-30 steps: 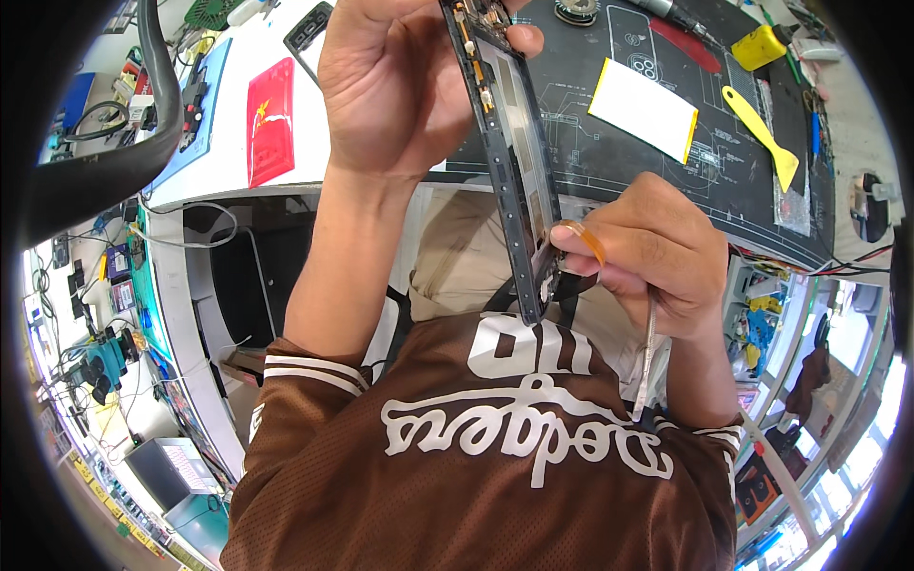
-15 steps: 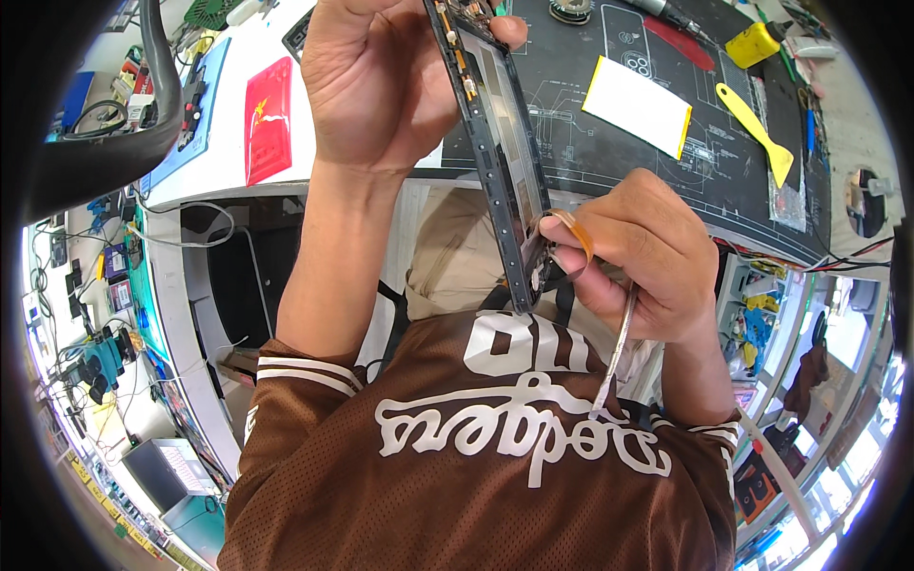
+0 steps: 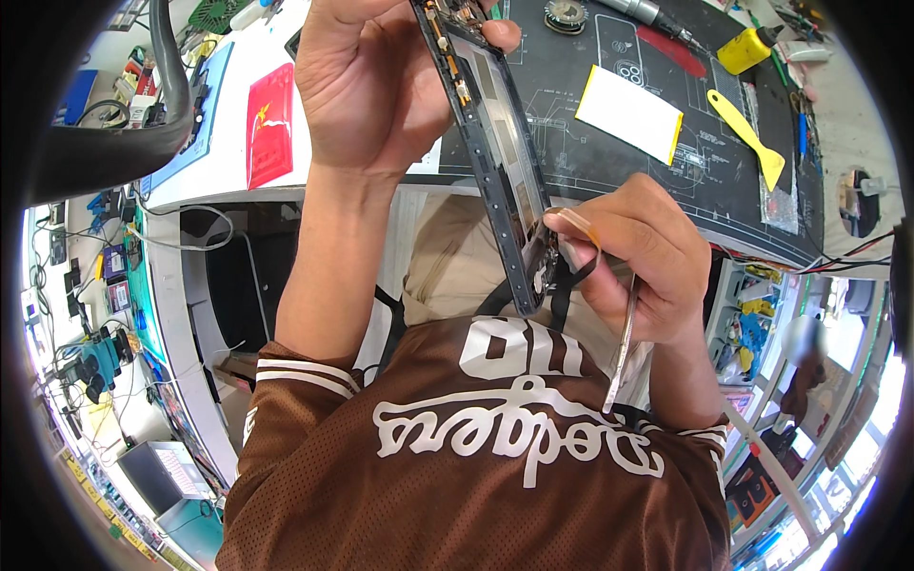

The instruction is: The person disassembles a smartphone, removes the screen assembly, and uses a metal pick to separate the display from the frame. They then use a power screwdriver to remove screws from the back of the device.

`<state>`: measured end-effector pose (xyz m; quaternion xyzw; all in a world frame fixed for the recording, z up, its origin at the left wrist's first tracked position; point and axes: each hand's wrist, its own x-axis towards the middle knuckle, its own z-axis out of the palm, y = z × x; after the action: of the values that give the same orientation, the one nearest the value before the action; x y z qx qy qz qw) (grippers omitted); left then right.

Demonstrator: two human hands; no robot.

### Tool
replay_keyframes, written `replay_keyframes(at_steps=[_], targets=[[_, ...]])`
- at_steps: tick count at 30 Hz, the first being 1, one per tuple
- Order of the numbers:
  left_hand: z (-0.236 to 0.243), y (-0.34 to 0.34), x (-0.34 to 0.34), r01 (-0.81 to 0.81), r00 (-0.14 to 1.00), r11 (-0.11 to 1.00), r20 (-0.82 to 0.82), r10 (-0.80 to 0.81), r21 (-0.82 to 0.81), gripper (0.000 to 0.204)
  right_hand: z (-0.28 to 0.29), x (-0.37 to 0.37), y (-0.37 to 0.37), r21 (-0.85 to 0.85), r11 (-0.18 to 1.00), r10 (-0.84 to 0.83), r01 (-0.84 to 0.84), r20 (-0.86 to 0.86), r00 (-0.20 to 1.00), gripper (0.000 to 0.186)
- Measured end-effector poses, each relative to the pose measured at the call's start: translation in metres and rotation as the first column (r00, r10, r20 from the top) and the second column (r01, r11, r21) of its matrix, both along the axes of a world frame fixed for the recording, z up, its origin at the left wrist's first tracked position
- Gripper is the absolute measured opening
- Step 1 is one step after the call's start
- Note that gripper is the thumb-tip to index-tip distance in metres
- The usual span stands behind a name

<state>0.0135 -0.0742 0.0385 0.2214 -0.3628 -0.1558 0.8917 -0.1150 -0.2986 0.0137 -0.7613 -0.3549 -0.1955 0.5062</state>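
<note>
Held upright at a slant above my lap is an open phone frame (image 3: 481,152) with small parts along its top and clear film inside; my left hand (image 3: 367,95) grips its upper part. At the frame's lower end, my right hand (image 3: 643,262) pinches a thin amber flex cable (image 3: 579,225) between thumb and forefinger. A slim metal tool (image 3: 621,364) hangs from the same hand's curled fingers, pointing down over my brown shirt. A dark strip curves under my right thumb.
The black mat (image 3: 547,71) bears a white yellow-edged card (image 3: 628,114), yellow spatula (image 3: 747,133), yellow bottle (image 3: 743,52), metal pen-like tool (image 3: 643,14) and round metal piece (image 3: 566,16). A red packet (image 3: 269,124) lies on the white desk, left. A thick black arm (image 3: 109,162) juts in upper left.
Both hands and the phone frame have shifted left. The flex cable in my right fingers has changed its bend, and the metal tool has swung slightly.
</note>
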Motion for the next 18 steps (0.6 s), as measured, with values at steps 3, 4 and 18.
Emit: replay_keyframes(at_steps=[3,4,18], targets=[[0.002,-0.001,0.002,0.014,1.0,1.0,0.023,-0.014,-0.009,0.02,0.005,-0.002,0.002,0.01,1.0,0.005,-0.005,-0.031,1.0,0.029],[0.003,-0.001,0.002,0.019,1.0,1.0,0.024,-0.018,-0.016,0.021,0.007,-0.002,0.002,0.007,1.0,0.01,-0.01,-0.041,0.999,0.029],[0.015,-0.004,0.003,-0.057,0.998,0.995,0.036,0.055,0.082,0.02,0.008,0.003,-0.008,-0.015,0.999,-0.052,0.05,-0.198,0.979,0.021]])
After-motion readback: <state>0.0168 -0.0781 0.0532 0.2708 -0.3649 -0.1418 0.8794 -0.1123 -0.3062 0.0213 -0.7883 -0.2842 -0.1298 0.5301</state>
